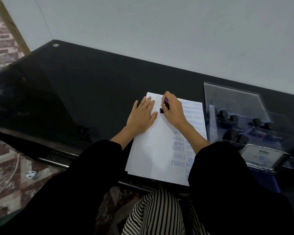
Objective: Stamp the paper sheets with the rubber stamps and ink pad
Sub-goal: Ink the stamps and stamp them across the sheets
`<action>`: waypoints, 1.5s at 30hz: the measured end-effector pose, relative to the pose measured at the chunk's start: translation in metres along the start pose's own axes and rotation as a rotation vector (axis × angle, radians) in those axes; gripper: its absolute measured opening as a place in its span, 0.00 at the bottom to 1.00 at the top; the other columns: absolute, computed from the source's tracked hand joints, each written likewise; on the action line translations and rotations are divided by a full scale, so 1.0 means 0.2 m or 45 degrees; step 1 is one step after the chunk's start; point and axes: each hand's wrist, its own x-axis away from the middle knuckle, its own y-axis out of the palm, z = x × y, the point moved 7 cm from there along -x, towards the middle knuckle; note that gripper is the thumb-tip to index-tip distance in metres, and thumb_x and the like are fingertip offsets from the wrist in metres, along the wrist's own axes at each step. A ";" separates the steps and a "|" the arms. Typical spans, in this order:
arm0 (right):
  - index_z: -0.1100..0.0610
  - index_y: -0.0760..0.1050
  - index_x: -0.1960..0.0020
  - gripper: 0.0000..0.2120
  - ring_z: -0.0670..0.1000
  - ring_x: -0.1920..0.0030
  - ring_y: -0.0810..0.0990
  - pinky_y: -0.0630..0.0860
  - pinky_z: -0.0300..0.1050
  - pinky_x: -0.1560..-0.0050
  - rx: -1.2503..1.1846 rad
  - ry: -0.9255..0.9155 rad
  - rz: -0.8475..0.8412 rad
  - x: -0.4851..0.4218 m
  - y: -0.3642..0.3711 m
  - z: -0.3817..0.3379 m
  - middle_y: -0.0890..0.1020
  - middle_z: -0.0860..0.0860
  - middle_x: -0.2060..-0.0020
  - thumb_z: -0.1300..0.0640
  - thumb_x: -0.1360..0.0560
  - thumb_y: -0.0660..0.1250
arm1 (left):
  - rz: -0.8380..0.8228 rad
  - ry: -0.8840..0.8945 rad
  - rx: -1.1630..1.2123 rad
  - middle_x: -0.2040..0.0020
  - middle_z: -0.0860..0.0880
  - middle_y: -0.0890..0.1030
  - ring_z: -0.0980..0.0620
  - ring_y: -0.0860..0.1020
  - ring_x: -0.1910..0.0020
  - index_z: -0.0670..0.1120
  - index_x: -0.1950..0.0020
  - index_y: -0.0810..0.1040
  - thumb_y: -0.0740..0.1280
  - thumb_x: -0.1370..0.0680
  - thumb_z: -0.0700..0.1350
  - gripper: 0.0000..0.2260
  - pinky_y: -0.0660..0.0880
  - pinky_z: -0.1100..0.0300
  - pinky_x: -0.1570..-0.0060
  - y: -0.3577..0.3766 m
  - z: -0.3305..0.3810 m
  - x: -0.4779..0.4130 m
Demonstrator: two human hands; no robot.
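Here the paper [151, 150] lies as a small stack on the black table [75, 92], near its front edge, and everything else is placed from it. The left hand [142, 114] rests flat on the paper's upper left part, fingers straight and slightly spread, thumb out to the side, holding nothing. Just right of it, over the paper's top middle, the right hand [174, 110] has its fingers curled down around a black stamp [162, 110]. The stamp's lower end seems to meet the sheet, and a bit of purple shows between the fingers. The paper's right half carries blue prints reading SAMPLE and AIR MAIL, some upside down; its left half is plain white. Just beside the paper's right edge stands a clear tray [234, 99] with dark-knobbed spare stamps [223, 113] in its compartments. Near the paper's lower right corner, against the tray's front, lies a flat dark-rimmed case [265, 156] with a pale label, probably the ink pad. Black sleeves [98, 158] cover both forearms.
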 end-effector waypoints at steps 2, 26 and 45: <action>0.57 0.64 0.53 0.08 0.48 0.54 0.72 0.69 0.34 0.52 -0.001 0.002 -0.009 0.00 0.00 0.00 0.77 0.59 0.49 0.66 0.23 0.61 | -0.007 0.001 0.002 0.22 0.47 0.48 0.50 0.46 0.23 0.45 0.23 0.48 0.46 0.18 0.53 0.25 0.44 0.50 0.26 0.00 0.00 0.00; 0.61 0.67 0.59 0.07 0.55 0.66 0.70 0.70 0.33 0.79 -0.202 0.367 0.070 0.18 -0.79 0.22 0.71 0.58 0.59 0.63 0.23 0.55 | 0.030 0.158 0.567 0.25 0.48 0.62 0.50 0.56 0.25 0.44 0.26 0.61 0.55 0.18 0.43 0.19 0.56 0.59 0.28 -0.27 0.49 0.07; 0.62 0.66 0.41 0.12 0.47 0.66 0.73 0.74 0.35 0.71 -0.151 0.527 -0.235 0.43 -0.86 0.33 0.73 0.56 0.52 0.62 0.23 0.63 | -0.069 0.423 0.405 0.23 0.47 0.53 0.50 0.50 0.23 0.43 0.23 0.52 0.49 0.17 0.48 0.23 0.51 0.55 0.26 -0.16 0.99 0.12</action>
